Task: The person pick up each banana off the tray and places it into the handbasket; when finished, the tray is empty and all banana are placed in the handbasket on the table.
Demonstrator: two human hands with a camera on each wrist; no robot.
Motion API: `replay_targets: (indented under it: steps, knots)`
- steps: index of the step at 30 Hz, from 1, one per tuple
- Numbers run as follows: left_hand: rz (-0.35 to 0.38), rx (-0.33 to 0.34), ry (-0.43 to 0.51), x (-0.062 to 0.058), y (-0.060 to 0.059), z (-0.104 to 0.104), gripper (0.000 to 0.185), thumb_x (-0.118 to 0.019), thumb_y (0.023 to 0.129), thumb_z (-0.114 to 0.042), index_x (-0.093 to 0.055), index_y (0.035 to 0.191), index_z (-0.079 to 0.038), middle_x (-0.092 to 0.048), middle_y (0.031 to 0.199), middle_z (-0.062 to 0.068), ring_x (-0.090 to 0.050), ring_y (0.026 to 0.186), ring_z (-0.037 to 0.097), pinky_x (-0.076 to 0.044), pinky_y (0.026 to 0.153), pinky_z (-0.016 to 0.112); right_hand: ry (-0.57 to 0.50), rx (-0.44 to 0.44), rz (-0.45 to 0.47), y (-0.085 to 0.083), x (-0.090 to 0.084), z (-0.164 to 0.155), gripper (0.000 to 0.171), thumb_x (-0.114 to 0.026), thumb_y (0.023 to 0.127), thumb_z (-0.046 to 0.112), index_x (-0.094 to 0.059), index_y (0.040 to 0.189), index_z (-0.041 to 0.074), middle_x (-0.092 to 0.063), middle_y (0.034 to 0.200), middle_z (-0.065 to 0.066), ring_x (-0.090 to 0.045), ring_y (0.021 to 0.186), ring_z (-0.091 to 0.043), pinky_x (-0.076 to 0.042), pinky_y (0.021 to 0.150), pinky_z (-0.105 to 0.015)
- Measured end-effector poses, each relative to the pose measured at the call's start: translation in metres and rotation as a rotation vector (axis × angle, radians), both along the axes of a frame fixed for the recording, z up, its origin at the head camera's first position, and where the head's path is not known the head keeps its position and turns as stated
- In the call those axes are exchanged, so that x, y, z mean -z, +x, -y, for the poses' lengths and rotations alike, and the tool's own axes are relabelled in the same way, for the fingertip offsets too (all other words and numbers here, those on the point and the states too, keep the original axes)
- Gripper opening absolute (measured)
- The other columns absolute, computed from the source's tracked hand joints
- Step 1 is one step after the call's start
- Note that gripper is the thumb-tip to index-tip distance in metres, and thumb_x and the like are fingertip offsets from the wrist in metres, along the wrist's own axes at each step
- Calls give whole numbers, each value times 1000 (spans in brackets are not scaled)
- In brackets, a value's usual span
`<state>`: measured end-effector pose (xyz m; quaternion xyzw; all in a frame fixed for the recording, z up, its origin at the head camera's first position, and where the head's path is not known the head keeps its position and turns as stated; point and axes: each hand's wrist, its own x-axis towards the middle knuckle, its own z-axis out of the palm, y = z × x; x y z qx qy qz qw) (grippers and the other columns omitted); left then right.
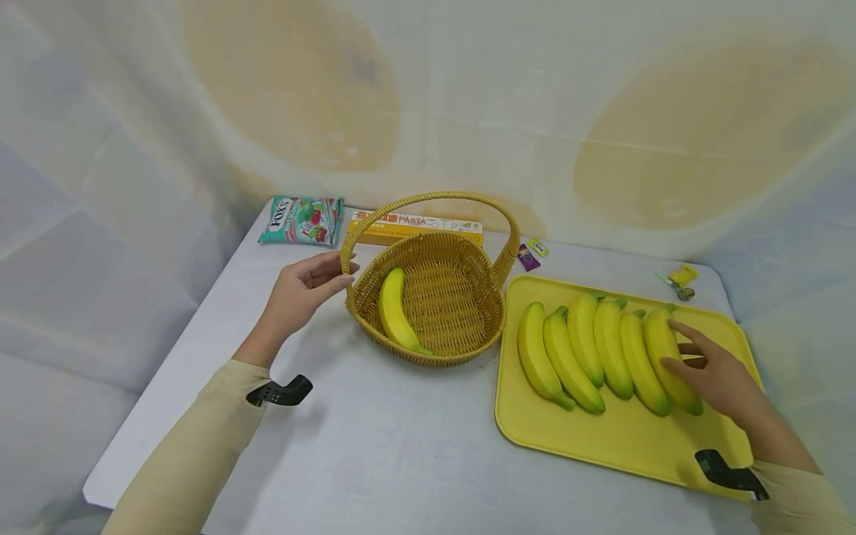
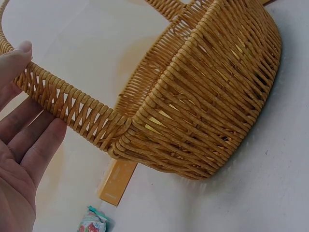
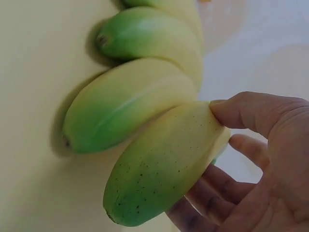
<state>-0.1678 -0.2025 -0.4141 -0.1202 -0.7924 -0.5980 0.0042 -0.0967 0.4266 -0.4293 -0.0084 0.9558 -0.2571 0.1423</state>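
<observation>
A woven basket point(image 1: 444, 301) with a tall arched handle stands mid-table, and one banana point(image 1: 399, 312) lies inside it. At the left base of the handle point(image 2: 72, 104), my left hand point(image 1: 306, 290) holds on, thumb on one side and fingers on the other. Several bananas point(image 1: 583, 338) lie side by side on a yellow tray point(image 1: 602, 446) to the right. My right hand point(image 1: 718, 375) grips the rightmost banana point(image 3: 164, 164) between thumb and fingers; its green tip is speckled with dark dots in the right wrist view.
Behind the basket lies an orange and white pasta box point(image 1: 414, 229). A teal candy bag point(image 1: 302, 221) is at the back left. Small wrapped candies point(image 1: 528, 257) lie right of the handle, and a yellow wrapper point(image 1: 684, 275) is behind the tray. Fabric walls border the table.
</observation>
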Motion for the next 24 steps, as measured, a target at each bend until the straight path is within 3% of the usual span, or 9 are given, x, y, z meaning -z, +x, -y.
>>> replay_targets:
  steps: [13, 24]
  knots:
    - [-12, 3, -3, 0, 0, -1, 46, -72, 97, -25, -63, 137, -4, -71, 124, 10, -68, 113, 14, -54, 95, 22, -43, -116, -64, 5, -19, 41, 72, -60, 105, 32, -23, 162, 9, -47, 139, -38, -55, 116, -55, -52, 84, -65]
    - [-7, -5, -17, -1, 1, -1, 45, -71, 98, -27, -63, 138, -7, -71, 125, 11, -68, 113, 13, -54, 95, 21, -140, -217, -72, 6, -33, 91, 68, -65, 102, 30, -32, 161, 18, -53, 142, -25, -60, 116, -42, -55, 86, -54]
